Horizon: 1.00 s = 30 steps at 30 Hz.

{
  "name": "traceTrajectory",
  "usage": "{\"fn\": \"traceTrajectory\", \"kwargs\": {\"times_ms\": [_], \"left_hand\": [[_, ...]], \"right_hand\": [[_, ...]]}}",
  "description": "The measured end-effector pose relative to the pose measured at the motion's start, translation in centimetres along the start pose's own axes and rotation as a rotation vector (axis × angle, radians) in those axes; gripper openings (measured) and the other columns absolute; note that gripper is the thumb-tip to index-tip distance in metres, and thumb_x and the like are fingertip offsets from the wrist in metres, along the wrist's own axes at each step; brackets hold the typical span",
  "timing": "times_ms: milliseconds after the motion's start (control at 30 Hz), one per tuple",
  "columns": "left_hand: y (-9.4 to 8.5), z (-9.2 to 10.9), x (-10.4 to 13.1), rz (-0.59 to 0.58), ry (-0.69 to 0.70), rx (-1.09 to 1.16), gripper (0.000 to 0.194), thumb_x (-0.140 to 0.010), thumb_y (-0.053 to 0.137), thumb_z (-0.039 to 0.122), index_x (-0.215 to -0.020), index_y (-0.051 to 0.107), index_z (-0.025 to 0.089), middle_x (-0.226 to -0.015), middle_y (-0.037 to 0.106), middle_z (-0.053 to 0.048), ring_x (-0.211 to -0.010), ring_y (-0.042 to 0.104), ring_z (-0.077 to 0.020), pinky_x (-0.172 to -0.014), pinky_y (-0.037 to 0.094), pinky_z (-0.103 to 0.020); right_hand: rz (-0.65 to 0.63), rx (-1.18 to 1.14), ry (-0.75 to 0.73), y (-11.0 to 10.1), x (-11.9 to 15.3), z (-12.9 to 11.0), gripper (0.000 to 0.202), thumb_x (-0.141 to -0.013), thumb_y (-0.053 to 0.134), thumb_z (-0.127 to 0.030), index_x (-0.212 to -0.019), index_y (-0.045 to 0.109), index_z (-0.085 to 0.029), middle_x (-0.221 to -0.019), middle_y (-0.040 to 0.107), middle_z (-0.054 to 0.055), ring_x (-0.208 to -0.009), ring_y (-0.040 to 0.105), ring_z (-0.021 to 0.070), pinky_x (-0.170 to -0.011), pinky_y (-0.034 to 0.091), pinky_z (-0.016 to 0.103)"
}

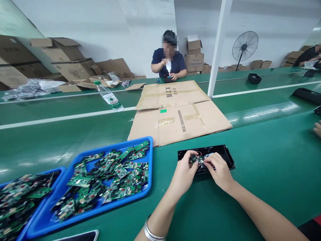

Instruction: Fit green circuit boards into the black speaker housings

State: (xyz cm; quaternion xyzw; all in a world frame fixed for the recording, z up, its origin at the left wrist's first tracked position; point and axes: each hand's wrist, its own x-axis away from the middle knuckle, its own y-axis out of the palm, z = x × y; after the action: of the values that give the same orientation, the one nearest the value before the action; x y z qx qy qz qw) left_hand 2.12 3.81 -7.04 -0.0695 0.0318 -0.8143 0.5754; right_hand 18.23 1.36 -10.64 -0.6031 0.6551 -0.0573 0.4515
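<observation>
Your left hand (pixel 184 172) and your right hand (pixel 220 170) meet over a shallow black plastic rectangular housing (pixel 227 155) lying flat on the green surface (pixel 263 160), near its front edge and a little right of the middle. The fingertips of both hands pinch a small green circuit board (pixel 197 158) between them, holding it just inside the housing; a red wire shows beside the board. A silver bangle (pixel 150 231) sits on your left wrist. Just beyond the housing lies a flattened brown cardboard sheet (pixel 180 110) with black lettering and a small green sticker. To the left of your hands, a blue plastic tray (pixel 149 167) is heaped with green circuit boards, and a second blue tray (pixel 61 170) with more boards sits at the front left corner. Further back, a clear plastic water bottle (pixel 110 98) with a green cap leans on the surface. At the far edge, another person (pixel 169 62) in a dark blue top holds a white squeeze bottle (pixel 169 66).
</observation>
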Motion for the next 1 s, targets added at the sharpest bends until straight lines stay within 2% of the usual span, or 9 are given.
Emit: {"fn": "traceTrajectory", "kwargs": {"times_ms": [200, 367, 467, 533, 600, 667, 767, 1000], "left_hand": [[0.0, 0.2, 0.1, -0.004, 0.037, -0.058, 0.022, -0.08, 0.046, 0.018, -0.101, 0.052, 0.022, -0.1, 0.061, -0.004, -0.083, 0.061, -0.0168, -0.074, 0.05, -0.03], [-0.1, 0.5, 0.2, -0.026, 0.079, -0.174, 0.021, -0.079, 0.043, 0.013, -0.095, 0.053, 0.021, -0.092, 0.063, -0.003, -0.081, 0.059, -0.0162, -0.069, 0.047, -0.026], [-0.3, 1.1, 0.3, -0.027, 0.122, -0.272, 0.021, -0.076, 0.042, 0.01, -0.09, 0.052, 0.021, -0.085, 0.062, 0.001, -0.071, 0.056, -0.0132, -0.063, 0.043, -0.023], [-0.5, 1.4, 0.4, -0.044, 0.153, -0.31, 0.02, -0.075, 0.042, 0.009, -0.086, 0.052, 0.021, -0.085, 0.062, 0.001, -0.072, 0.056, -0.0133, -0.063, 0.041, -0.022], [-0.5, 1.7, 0.5, -0.061, 0.185, -0.33, 0.02, -0.075, 0.041, 0.009, -0.084, 0.053, 0.021, -0.084, 0.062, 0.001, -0.074, 0.056, -0.014, -0.065, 0.042, -0.023], [-0.4, 1.7, 0.5, -0.061, 0.205, -0.338, 0.02, -0.074, 0.042, 0.008, -0.083, 0.053, 0.022, -0.082, 0.062, 0.002, -0.074, 0.057, -0.014, -0.066, 0.042, -0.023], [0.1, 1.3, 0.4, -0.025, 0.214, -0.329, 0.017, -0.076, 0.042, 0.009, -0.081, 0.052, 0.022, -0.081, 0.061, 0.002, -0.075, 0.058, -0.0141, -0.068, 0.042, -0.024], [0.7, 0.6, 0.5, 0.003, 0.22, -0.347, 0.017, -0.081, 0.039, 0.007, -0.081, 0.048, 0.022, -0.083, 0.06, 0.002, -0.078, 0.057, -0.0133, -0.069, 0.041, -0.023]], "right_hand": [[-0.022, 0.038, -0.046, 0.0, 0.0, 0.3, 0.018, -0.091, 0.042, -0.02, -0.081, 0.057, -0.019, -0.074, 0.057, 0.004, -0.073, 0.051, 0.0174, -0.066, 0.043, 0.03], [-0.049, 0.056, -0.094, 0.3, 0.3, 0.5, 0.017, -0.091, 0.043, -0.019, -0.083, 0.059, -0.019, -0.075, 0.059, 0.005, -0.074, 0.053, 0.0176, -0.067, 0.044, 0.03], [-0.046, 0.016, -0.01, 0.3, 0.5, 0.5, 0.015, -0.09, 0.046, -0.022, -0.08, 0.057, -0.019, -0.073, 0.059, 0.004, -0.072, 0.054, 0.0174, -0.065, 0.044, 0.029], [-0.049, -0.018, 0.106, 0.3, 0.5, 0.5, 0.01, -0.088, 0.049, -0.025, -0.091, 0.056, -0.019, -0.071, 0.058, 0.003, -0.068, 0.055, 0.0169, -0.062, 0.045, 0.028], [-0.091, -0.052, 0.203, 0.2, 0.4, 0.4, 0.025, -0.087, 0.051, -0.026, -0.111, 0.051, -0.019, -0.072, 0.059, 0.002, -0.064, 0.055, 0.0159, -0.06, 0.046, 0.028], [-0.153, -0.08, 0.234, 0.0, 0.2, 0.3, 0.033, -0.086, 0.052, -0.026, -0.119, 0.049, -0.021, -0.077, 0.062, 0.002, -0.066, 0.057, 0.0158, -0.062, 0.048, 0.028], [-0.175, -0.085, 0.219, -0.2, 0.0, 0.2, 0.024, -0.086, 0.052, -0.025, -0.109, 0.056, -0.023, -0.086, 0.064, 0.003, -0.073, 0.06, 0.0169, -0.065, 0.049, 0.028], [-0.115, -0.031, 0.214, 0.2, 0.3, 0.0, 0.018, -0.083, 0.054, -0.024, -0.1, 0.058, -0.02, -0.078, 0.063, 0.003, -0.071, 0.06, 0.0177, -0.062, 0.048, 0.028]]}}
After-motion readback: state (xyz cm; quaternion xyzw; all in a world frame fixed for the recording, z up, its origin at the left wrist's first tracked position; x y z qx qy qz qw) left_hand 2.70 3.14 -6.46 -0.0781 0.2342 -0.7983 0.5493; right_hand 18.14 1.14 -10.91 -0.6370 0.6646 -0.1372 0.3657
